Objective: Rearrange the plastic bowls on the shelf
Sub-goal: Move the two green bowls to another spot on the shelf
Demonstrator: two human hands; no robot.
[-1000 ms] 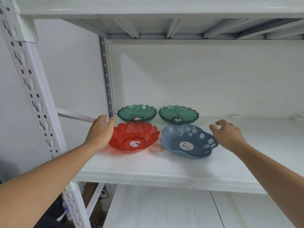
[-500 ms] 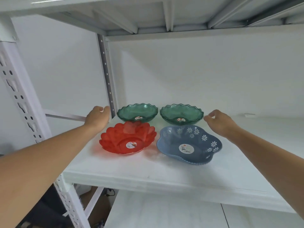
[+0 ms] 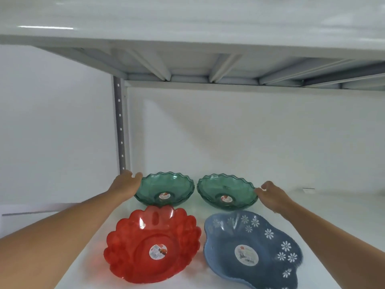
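Reaching for both green bowls, mid-frame at the shelf's back.
I see left hand [image 3: 127, 184] and right hand [image 3: 270, 195] open at the outer rims of left green bowl [image 3: 164, 189] and right green bowl [image 3: 227, 191]; next I'd close both grips.

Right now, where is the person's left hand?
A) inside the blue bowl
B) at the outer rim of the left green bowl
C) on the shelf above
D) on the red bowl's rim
B: the left hand is at the outer rim of the left green bowl, behind the red bowl.
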